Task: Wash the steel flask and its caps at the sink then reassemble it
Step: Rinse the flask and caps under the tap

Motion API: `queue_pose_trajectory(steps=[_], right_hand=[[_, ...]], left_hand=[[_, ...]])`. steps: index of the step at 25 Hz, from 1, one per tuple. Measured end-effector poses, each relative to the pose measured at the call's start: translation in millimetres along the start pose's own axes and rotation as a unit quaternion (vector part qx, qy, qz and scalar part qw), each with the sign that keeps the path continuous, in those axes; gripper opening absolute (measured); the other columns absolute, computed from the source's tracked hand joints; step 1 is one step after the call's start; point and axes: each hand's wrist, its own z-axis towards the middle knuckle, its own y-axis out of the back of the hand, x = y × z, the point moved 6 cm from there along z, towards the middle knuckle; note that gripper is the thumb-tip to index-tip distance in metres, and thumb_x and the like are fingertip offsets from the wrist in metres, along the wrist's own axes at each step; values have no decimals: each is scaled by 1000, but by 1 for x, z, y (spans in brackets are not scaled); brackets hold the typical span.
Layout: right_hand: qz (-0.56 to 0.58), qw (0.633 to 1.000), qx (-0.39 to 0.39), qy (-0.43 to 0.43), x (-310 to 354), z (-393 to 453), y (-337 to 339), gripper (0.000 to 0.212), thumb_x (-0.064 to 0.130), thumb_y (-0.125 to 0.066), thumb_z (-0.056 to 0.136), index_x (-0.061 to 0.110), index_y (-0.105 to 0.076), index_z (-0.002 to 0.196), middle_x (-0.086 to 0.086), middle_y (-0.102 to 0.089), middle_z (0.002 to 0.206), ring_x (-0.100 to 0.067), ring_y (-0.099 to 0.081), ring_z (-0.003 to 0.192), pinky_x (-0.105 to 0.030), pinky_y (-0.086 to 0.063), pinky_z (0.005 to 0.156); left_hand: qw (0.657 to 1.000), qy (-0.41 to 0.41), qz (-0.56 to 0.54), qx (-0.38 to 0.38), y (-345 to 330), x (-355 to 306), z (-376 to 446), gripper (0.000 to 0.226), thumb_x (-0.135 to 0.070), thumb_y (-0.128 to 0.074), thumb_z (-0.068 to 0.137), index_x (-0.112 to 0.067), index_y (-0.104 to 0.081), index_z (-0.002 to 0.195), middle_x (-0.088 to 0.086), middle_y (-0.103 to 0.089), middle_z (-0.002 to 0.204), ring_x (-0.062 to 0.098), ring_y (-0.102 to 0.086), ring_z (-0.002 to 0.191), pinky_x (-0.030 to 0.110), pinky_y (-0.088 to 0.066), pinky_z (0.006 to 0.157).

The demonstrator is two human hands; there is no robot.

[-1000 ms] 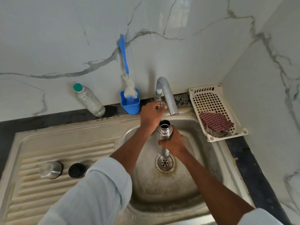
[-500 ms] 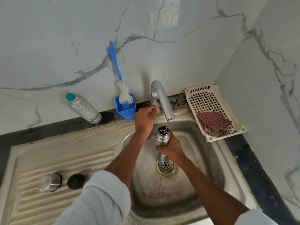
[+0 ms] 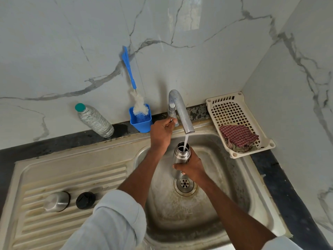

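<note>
While water runs, right hand (image 3: 193, 167) grips flask (image 3: 181, 155) over stained sink (image 3: 239, 186); left hand (image 3: 161, 133) pinches tap lever (image 3: 172, 120).

Around the sink basin (image 3: 234, 186): one steel flask (image 3: 181, 153) over it, two caps on the drainboard to its left, one steel (image 3: 56, 202), one black (image 3: 85, 200). Behind it stand one tap (image 3: 179, 109), one plastic bottle (image 3: 94, 120), one brush (image 3: 134, 87), one blue cup (image 3: 141, 121); right, one basket (image 3: 234, 156) with one checked cloth (image 3: 238, 135).

A stained steel sink's ribbed drainboard (image 3: 72, 179) carries a domed steel cap (image 3: 56, 201) beside a round black cap (image 3: 85, 200), near its front-left corner.
</note>
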Motion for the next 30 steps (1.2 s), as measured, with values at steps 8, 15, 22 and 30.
queue_pose_trajectory(steps=[8, 15, 22, 30], right_hand=[[9, 998, 63, 0, -1, 7, -5, 67, 7, -90, 58, 43, -64, 107, 10, -75, 93, -16, -70, 83, -39, -62, 69], [35, 995, 90, -7, -7, 6, 8, 73, -6, -88, 66, 41, -64, 117, 8, -76, 99, -14, -72, 86, -35, -59, 63], [33, 994, 98, -19, -5, 11, 11, 70, -2, -87, 63, 37, -64, 116, -5, -75, 106, -26, -71, 94, -43, -61, 70], [-12, 985, 173, 6, -2, 14, 11, 77, -13, -82, 70, 27, -57, 131, -1, -73, 99, -23, -70, 84, -40, -59, 67]], left_hand=[[998, -12, 56, 20, 4, -7, -13, 41, -20, -68, 102, -15, -62, 142, -7, -76, 115, -8, -66, 97, 24, -57, 94], [967, -5, 249, -61, 74, 67, -125, 51, -26, -64, 100, -16, -48, 148, 6, -63, 136, 27, -56, 127, 41, -47, 106], [918, -6, 396, 22, 89, 116, -173, 74, -49, -51, 105, -7, -30, 162, 15, -35, 166, 32, -30, 155, 47, -29, 127], [887, 53, 458, 4, 92, 121, -170, 85, -60, -42, 100, -13, -19, 167, 8, -16, 175, 29, -16, 161, 53, -18, 130]])
